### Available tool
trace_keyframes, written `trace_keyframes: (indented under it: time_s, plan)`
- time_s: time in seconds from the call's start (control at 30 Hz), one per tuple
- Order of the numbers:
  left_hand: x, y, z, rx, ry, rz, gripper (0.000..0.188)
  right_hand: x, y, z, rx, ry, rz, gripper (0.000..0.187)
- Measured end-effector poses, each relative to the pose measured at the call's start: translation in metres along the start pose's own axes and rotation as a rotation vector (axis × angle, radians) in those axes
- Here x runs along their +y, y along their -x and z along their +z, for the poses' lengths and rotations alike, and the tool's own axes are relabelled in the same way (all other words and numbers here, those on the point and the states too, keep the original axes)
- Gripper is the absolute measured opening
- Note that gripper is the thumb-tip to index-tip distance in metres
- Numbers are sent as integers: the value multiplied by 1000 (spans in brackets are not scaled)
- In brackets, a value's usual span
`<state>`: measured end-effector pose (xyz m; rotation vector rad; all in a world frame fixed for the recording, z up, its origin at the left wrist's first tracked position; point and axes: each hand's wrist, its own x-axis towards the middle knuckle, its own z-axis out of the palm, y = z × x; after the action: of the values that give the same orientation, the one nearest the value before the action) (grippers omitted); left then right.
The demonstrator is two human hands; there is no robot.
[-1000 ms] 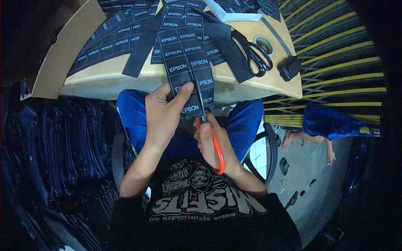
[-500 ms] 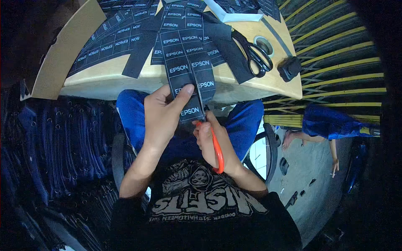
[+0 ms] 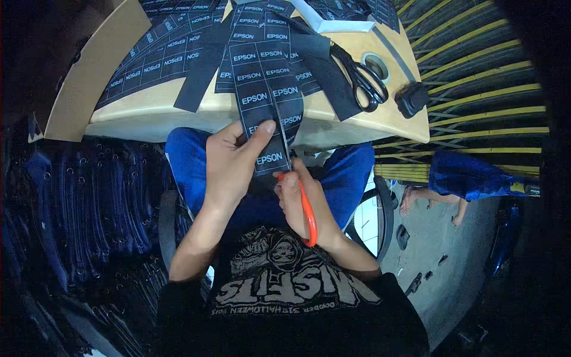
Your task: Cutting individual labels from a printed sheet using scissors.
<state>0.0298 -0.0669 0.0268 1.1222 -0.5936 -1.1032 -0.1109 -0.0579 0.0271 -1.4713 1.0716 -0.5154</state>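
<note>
A long black label strip, printed in white with a grid of boxes, runs from the table down over its near edge toward my lap. My left hand pinches the strip's near end, thumb on top. Orange-handled scissors are gripped in my right hand. Their blades lie lengthwise along the strip between its two columns, and the cut separates the right column from the left. The tips of the right fingers are partly hidden behind the handle.
On the wooden table lie more printed black sheets, black-handled scissors, a tape roll and a small black object. Cardboard stands at left. Dark straps hang below. Another person's leg shows at right.
My hands and the scissors stay almost in place. The cut-off right column has shifted slightly. At right, the other person's hand has moved inward toward their leg.
</note>
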Motion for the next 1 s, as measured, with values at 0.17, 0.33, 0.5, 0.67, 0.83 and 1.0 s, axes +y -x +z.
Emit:
trace_keyframes:
  time_s: [0.17,0.33,0.5,0.67,0.83,1.0]
  plan:
    - [-1,1,-2,-3,15,-18,17,-5,-3,-1,-2,5,-31,60]
    - [3,3,0,5,4,-38,16,-4,-4,0,-16,4,-36,66]
    - [-1,3,-5,5,8,-27,16,-18,-3,-2,-39,52,58,37]
    - [0,4,-6,-3,6,-26,15,-15,-3,0,-16,50,14,38]
    - [2,6,-4,-5,29,-22,14,-8,-3,2,8,68,-67,56]
    - [4,8,-5,-11,29,-28,14,-10,-5,1,-9,83,-44,40]
